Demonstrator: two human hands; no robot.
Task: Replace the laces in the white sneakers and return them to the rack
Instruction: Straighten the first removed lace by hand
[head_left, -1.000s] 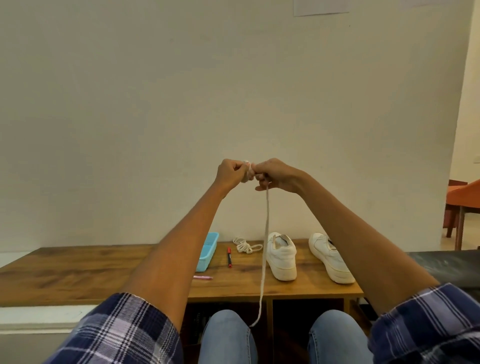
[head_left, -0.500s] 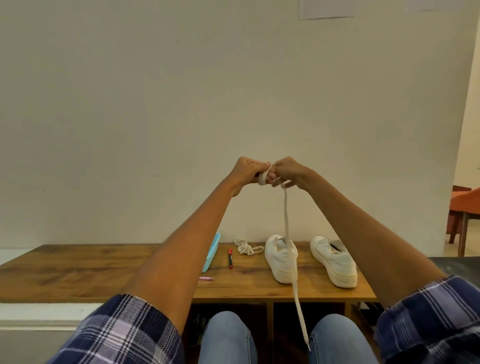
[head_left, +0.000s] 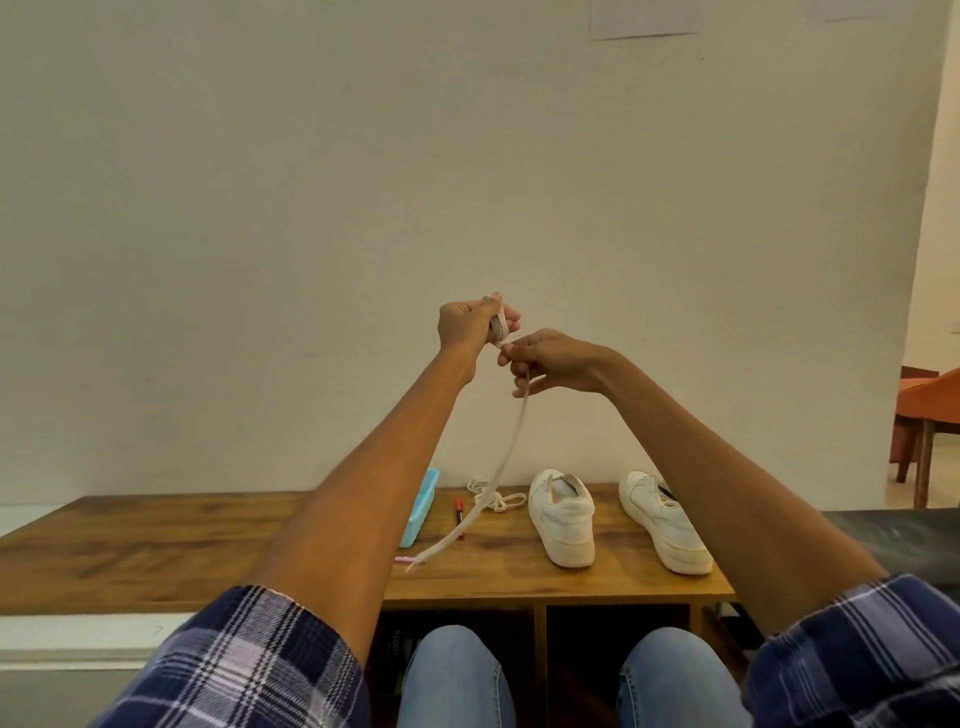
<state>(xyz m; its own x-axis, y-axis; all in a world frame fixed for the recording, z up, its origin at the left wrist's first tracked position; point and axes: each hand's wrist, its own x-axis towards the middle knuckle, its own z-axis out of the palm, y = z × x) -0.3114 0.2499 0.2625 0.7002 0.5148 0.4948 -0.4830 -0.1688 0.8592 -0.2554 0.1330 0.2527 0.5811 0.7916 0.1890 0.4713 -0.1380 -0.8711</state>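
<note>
Winding flat white lace (head_left: 511, 431) around left hand (head_left: 470, 325), right hand (head_left: 550, 361) pinching just below; both white low-top sneakers (head_left: 563, 519) unlaced, below the grip.

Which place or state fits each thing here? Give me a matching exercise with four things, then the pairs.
Things:
1. lace
2. blue tray
3. red marker
4. bundled lace

Places or states:
A. lies on the wooden bench between the tray and the bundled lace
B. held up by both hands, left hand and right hand, its tail hanging down
C. lies coiled on the bench, left of the sneakers
D. sits on the bench, partly hidden behind the left forearm

Pairs: 1-B, 2-D, 3-A, 4-C
</note>
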